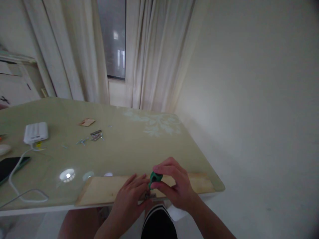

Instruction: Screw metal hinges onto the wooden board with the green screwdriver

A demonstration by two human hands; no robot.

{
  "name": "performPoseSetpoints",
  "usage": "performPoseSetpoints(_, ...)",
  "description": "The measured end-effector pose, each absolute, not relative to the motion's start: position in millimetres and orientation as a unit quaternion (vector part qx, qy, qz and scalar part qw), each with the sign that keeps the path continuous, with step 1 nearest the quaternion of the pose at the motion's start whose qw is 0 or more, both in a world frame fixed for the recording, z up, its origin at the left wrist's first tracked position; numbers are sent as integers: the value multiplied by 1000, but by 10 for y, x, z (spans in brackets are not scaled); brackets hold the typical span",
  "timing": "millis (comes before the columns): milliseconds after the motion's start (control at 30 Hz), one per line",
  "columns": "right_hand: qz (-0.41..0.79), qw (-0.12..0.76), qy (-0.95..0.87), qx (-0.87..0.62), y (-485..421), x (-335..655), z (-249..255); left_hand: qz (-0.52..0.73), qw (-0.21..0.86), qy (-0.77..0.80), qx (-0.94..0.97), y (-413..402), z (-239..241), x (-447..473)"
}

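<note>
A long pale wooden board (99,189) lies along the table's front edge. My right hand (175,186) grips a screwdriver (156,177) by its green and black handle, thumb on one side and fingers on the other. The tool points down toward a small metal hinge (152,196) at the board's near edge. My left hand (132,196) rests on the board with some fingers stretched across the wood. Its thumb and index finger close around the hinge's left end. The screwdriver's tip and any screw under it are too small and covered to make out.
On the glossy green table (124,142) lie a pile of metal hinges (96,135), loose screws (82,141) and a small packet (87,122). At left are a white power bank (36,132), its cable (18,166) and a phone (12,167). A wall (249,116) borders the right.
</note>
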State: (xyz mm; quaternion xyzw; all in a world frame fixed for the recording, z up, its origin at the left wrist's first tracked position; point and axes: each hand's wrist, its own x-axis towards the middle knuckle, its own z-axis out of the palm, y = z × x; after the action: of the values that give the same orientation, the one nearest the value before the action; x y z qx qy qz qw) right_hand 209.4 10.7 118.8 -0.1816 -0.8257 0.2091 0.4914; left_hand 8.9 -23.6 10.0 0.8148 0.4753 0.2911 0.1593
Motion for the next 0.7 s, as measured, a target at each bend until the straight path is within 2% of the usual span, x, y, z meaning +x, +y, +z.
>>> performPoseSetpoints(100, 217, 493, -824, -178, 76, 2083, 1195, 298, 160, 479, 810, -248, 108, 93)
performPoseSetpoints(300, 295, 436, -830, -185, 28, 2116, 1197, 286, 165, 485, 810, -263, 189, 102)
performPoseSetpoints(533, 215, 565, -775, -186, 92, 1971, 1014, 300, 157, 484, 807, -266, 143, 110)
performPoseSetpoints(700, 249, 500, -809, -185, 22, 1961, 1118, 300, 166, 483, 805, -262, 173, 120)
